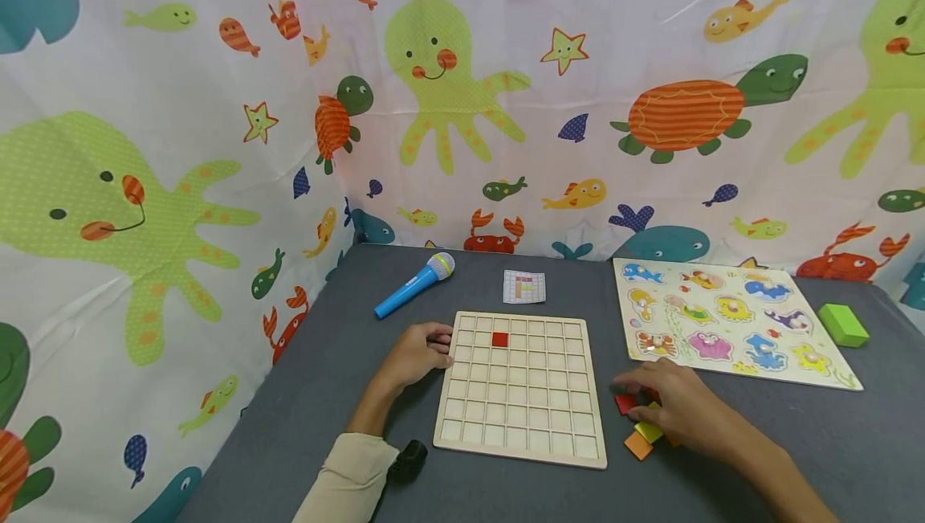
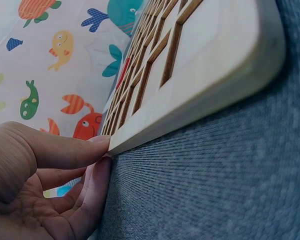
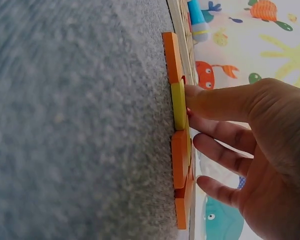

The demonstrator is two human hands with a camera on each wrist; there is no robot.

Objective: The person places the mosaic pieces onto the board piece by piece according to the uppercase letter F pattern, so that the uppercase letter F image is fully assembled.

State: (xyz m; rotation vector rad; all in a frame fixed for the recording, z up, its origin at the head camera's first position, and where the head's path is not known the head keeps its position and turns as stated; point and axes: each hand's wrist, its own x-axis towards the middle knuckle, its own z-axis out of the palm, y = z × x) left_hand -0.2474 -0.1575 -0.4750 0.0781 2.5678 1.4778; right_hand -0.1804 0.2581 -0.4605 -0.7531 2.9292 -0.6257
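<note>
A square wooden grid board (image 1: 520, 452) lies on the dark table, with one red tile (image 1: 500, 339) in a cell near its top. At the board's left edge, my left hand (image 1: 417, 358) pinches the rim; the left wrist view shows the thumb on the rim and fingers against its side. My right hand (image 1: 675, 402) is over a small pile of tiles right of the board. Its thumb and fingers are apart around a red tile (image 1: 625, 404). A yellow tile (image 1: 649, 431) and an orange tile (image 1: 639, 446) lie below; the palm hides part of the pile.
Behind the board are a blue toy microphone (image 1: 412, 290) and a small printed pattern card (image 1: 524, 287). A sea-animal peg puzzle (image 1: 730, 322) lies at the right, beside a green block (image 1: 843, 325). A patterned cloth (image 1: 506, 210) stands along the back and left.
</note>
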